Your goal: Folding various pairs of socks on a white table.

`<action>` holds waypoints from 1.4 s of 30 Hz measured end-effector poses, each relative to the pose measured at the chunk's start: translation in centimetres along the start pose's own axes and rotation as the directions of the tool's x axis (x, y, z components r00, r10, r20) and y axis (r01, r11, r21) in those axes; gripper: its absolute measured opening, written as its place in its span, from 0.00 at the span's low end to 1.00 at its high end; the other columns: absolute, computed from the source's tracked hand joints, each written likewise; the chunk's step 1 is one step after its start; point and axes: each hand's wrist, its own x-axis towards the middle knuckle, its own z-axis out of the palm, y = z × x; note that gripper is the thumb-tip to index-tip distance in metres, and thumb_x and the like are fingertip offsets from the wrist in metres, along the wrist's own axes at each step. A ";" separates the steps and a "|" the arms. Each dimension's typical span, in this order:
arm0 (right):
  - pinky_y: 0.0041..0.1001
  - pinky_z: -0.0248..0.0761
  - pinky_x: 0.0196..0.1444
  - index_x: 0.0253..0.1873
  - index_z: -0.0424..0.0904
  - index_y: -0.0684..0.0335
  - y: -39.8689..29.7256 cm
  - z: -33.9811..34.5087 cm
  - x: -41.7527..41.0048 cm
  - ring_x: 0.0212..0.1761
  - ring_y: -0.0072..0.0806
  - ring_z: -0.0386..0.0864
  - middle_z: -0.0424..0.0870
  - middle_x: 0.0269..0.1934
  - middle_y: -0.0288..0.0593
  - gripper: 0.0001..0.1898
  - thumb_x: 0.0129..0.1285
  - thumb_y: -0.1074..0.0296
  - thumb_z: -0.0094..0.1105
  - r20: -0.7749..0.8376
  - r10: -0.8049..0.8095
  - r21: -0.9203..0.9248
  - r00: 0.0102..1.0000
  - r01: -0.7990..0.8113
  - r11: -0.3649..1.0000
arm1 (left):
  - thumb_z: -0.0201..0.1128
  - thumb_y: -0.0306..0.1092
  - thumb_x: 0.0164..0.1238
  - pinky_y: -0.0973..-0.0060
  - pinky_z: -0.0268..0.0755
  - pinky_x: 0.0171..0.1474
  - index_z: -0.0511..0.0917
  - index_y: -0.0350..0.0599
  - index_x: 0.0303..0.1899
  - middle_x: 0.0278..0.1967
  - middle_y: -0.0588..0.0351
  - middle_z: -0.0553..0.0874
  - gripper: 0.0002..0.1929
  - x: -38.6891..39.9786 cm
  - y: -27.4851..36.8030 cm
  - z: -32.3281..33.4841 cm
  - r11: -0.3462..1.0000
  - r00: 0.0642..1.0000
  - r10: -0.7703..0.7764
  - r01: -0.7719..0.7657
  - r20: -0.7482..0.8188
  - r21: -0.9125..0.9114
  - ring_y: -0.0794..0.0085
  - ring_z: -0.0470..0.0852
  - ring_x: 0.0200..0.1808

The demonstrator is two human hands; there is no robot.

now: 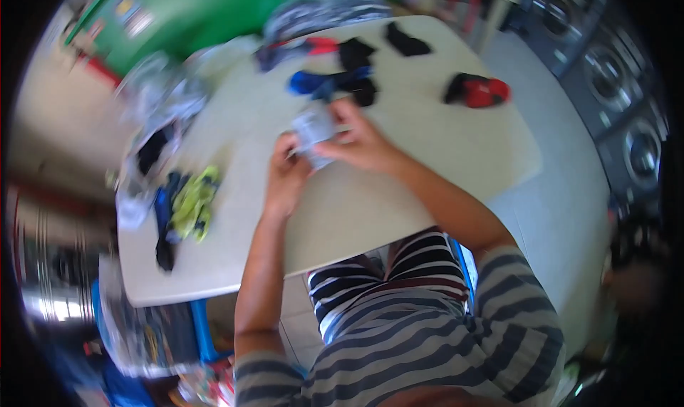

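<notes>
Between my two hands, above the middle of the white table (374, 204), is a light grey cloth item (314, 126), perhaps a sock; it is blurred. My left hand (288, 164) grips its lower left side, and my right hand (355, 140) holds its right side with thumb and fingers. Just beyond them lie blue and black socks (310, 82). A black sock (407, 40) rests near the far edge, and a red and black folded sock pair (478, 91) is at the right. Yellow-green cloth (196, 204) lies at the left beside dark socks (164, 225).
Clear plastic bags (160, 94) lie along the table's left edge. Below that corner stands a blue chair (203, 329) with a plastic bag of clothes. Front-loading washing machines (609, 78) line the right side. A green surface (214, 12) rises behind the table.
</notes>
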 end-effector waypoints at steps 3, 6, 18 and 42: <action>0.32 0.72 0.54 0.61 0.58 0.65 2.3 1.4 0.2 0.56 0.30 0.70 0.70 0.51 0.45 0.30 0.57 0.72 0.67 -0.020 -0.201 0.007 0.979 0.201 0.980 | 0.60 0.33 0.65 0.74 0.73 0.51 0.67 0.52 0.62 0.53 0.62 0.76 0.24 -0.6 -0.5 -0.1 0.996 0.996 -0.084 0.084 -0.020 0.002 0.75 0.76 0.53; 0.35 0.72 0.44 0.55 0.61 0.66 1.2 2.1 -0.1 0.47 0.34 0.75 0.72 0.45 0.49 0.30 0.51 0.67 0.70 -0.058 -0.255 -0.092 0.965 0.249 0.964 | 0.62 0.38 0.70 0.72 0.73 0.52 0.65 0.53 0.65 0.58 0.61 0.75 0.24 -0.6 -0.9 -0.9 0.989 0.983 -0.115 0.127 -0.143 0.081 0.75 0.76 0.55; 0.40 0.74 0.47 0.62 0.56 0.61 -1.0 2.4 -0.6 0.47 0.52 0.79 0.74 0.51 0.55 0.35 0.50 0.73 0.64 -0.128 -0.429 -0.369 0.894 0.359 0.857 | 0.63 0.33 0.69 0.74 0.71 0.58 0.67 0.45 0.62 0.58 0.54 0.77 0.23 0.1 -0.6 -0.5 0.999 0.996 0.030 -0.033 -0.079 -0.040 0.73 0.78 0.57; 0.41 0.72 0.42 0.58 0.61 0.58 0.0 1.9 0.8 0.47 0.48 0.75 0.71 0.46 0.49 0.32 0.45 0.77 0.62 -0.058 -0.555 -0.432 0.830 0.480 0.763 | 0.68 0.38 0.59 0.58 0.58 0.68 0.66 0.51 0.66 0.62 0.53 0.72 0.33 -0.3 2.5 1.9 0.996 0.996 0.050 -0.055 0.067 0.074 0.56 0.69 0.64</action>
